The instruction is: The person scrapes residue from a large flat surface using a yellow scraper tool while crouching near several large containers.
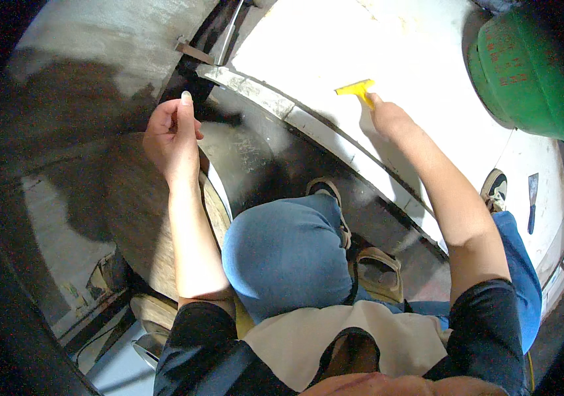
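Note:
My right hand (391, 119) grips the handle of a yellow scraper (355, 89), its wide head lying on or just above a brightly lit white surface (311, 44). My left hand (175, 136) is held up apart from that surface, left of its pale tiled edge (267, 99). Its fingers are curled in and the thumb points up, with nothing visible in the grasp. On the white surface at the right lies a putty knife (532, 204) with a dark blue handle, out of reach of both hands' grip at this moment.
A green gas cylinder (534, 74) bearing red writing stands at the upper right. My shoe (494, 190) rests on the white surface. A round wooden top (138, 213) is beside my left forearm. Another tan shoe (381, 277) sits on the dark floor below the raised edge.

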### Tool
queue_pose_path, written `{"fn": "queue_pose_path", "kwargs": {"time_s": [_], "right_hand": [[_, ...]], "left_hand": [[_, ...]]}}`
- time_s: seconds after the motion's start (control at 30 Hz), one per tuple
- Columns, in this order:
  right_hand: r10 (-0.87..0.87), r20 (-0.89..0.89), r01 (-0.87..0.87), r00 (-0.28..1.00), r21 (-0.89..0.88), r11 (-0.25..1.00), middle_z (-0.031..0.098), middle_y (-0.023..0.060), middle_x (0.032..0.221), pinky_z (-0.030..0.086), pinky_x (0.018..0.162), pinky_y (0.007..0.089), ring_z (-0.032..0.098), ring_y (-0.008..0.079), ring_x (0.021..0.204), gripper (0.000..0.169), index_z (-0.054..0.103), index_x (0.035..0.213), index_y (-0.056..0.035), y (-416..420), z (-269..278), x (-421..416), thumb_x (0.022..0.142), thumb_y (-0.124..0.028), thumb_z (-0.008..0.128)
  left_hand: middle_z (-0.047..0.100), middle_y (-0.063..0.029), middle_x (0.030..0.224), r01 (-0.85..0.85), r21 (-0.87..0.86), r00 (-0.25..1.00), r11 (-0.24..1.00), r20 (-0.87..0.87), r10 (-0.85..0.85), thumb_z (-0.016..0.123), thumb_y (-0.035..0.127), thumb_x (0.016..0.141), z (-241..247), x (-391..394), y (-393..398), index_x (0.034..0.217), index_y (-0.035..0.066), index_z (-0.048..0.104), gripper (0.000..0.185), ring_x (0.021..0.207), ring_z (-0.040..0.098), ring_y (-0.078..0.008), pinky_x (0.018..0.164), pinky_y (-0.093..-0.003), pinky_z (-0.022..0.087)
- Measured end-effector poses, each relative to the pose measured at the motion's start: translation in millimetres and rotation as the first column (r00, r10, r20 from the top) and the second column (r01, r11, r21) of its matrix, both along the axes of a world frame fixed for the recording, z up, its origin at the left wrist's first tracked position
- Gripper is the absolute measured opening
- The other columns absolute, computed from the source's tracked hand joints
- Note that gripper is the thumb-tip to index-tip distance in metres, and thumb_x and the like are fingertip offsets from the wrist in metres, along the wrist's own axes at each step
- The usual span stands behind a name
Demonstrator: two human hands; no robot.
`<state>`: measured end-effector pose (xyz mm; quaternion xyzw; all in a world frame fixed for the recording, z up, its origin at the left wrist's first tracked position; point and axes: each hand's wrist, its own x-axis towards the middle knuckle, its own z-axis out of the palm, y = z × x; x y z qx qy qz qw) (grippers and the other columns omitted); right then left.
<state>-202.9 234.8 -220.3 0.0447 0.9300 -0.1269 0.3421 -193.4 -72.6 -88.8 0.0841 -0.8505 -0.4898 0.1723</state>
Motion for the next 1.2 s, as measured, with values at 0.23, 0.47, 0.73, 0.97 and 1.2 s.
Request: {"fn": "queue_pose_path", "kwargs": {"time_s": [0.23, 0.47, 0.73, 0.97, 1.2], "right_hand": [[-0.060, 0.016, 0.061, 0.998, -0.086, 0.994, 0.061, 0.0245, 0.097, 0.049, 0.077, 0.0455, 0.061, 0.0363, 0.089, 0.054, 0.023, 0.140, -0.0215, 15, -18, 90, 0.090, -0.013, 0.040], [-0.031, 0.083, 0.032, 0.996, -0.016, 0.999, 0.061, 0.0211, 0.101, 0.049, 0.082, 0.0425, 0.060, 0.0344, 0.095, 0.047, 0.037, 0.131, -0.0110, 65, 27, 118, 0.085, -0.011, 0.048], [-0.020, -0.072, 0.045, 0.997, 0.364, 0.930, 0.061, 0.0238, 0.098, 0.049, 0.080, 0.0415, 0.061, 0.0357, 0.091, 0.030, 0.057, 0.099, 0.0035, 243, 97, 122, 0.076, -0.015, 0.063], [-0.547, 0.137, 0.549, 0.826, 0.027, 0.835, 0.051, 0.0041, 0.054, 0.042, 0.035, 0.0285, 0.049, 0.0136, 0.038, 0.022, 0.052, 0.078, -0.0012, 323, 182, 202, 0.077, -0.017, 0.067], [-0.736, -0.120, 0.697, 0.666, -0.250, 0.672, 0.058, 0.0080, 0.083, 0.047, 0.067, 0.0283, 0.058, 0.0153, 0.079, 0.039, 0.051, 0.110, 0.0019, 381, 102, 329, 0.081, -0.018, 0.068]], "left_hand": [[0.051, 0.0021, 0.054, 0.042, 0.045, 0.999, 0.998, -0.033, -0.041, 0.061, 0.017, 0.089, 1, 1, 5, 0.074, 0.006, 0.059, 0.018, 0.046, 0.044, -0.0049, 0.043, -0.0206, 0.031], [0.052, 0.0015, 0.054, 0.090, 0.138, 0.994, 0.986, -0.078, -0.080, 0.063, 0.015, 0.087, -5, -1, -1, 0.076, 0.006, 0.059, 0.015, 0.045, 0.044, -0.0044, 0.041, -0.0202, 0.033], [0.052, 0.0032, 0.059, 0.080, 0.142, 0.996, 0.987, -0.055, -0.072, 0.064, 0.019, 0.087, -9, -3, 2, 0.074, 0.006, 0.058, 0.019, 0.050, 0.045, -0.0031, 0.042, -0.0199, 0.035], [0.051, 0.0013, 0.056, 0.052, 0.070, 0.998, 0.996, -0.042, -0.049, 0.063, 0.024, 0.088, -4, -1, -2, 0.073, 0.006, 0.059, 0.023, 0.046, 0.045, -0.0056, 0.042, -0.0215, 0.035], [0.054, 0.0021, 0.057, 0.077, -0.070, 0.993, 0.995, -0.087, -0.083, 0.064, 0.028, 0.087, -39, -23, -13, 0.072, 0.010, 0.057, 0.025, 0.048, 0.047, -0.0066, 0.044, -0.0231, 0.036]]}}
